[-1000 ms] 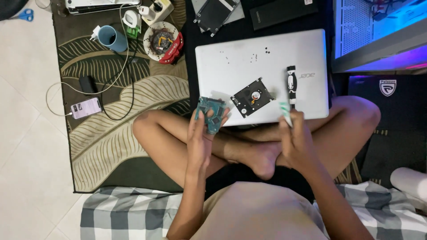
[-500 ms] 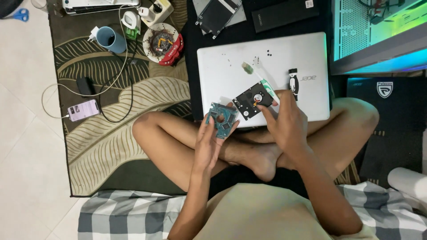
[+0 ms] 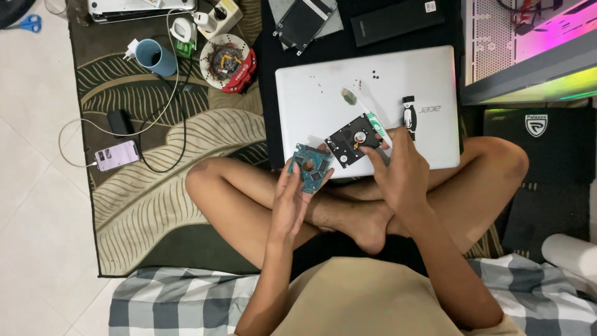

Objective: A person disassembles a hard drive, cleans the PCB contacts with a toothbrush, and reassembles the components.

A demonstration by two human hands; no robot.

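Note:
I sit cross-legged behind a closed silver laptop point(image 3: 323, 93). My left hand point(image 3: 292, 205) holds a small green circuit board point(image 3: 311, 167) up over my knee, at the laptop's near edge. My right hand point(image 3: 401, 171) grips the lower right corner of a black hard drive point(image 3: 351, 140) that lies on the lid. A green-and-white toothbrush point(image 3: 356, 102) rests on the lid, its handle running under my right fingers. Just right of that hand is a short black-and-white tool point(image 3: 408, 117).
On the leaf-patterned rug point(image 3: 155, 205) are a blue mug point(image 3: 155, 57), a red-rimmed bowl of small parts point(image 3: 227, 62), a phone point(image 3: 117, 155) on a cable and a power strip point(image 3: 217, 17). A metal drive caddy point(image 3: 308, 18) and a lit computer case point(image 3: 528, 43) lie beyond the laptop.
My right hand carried the toothbrush forward, laid it on the laptop lid and took hold of the hard drive. The left hand lifted the circuit board slightly toward the drive.

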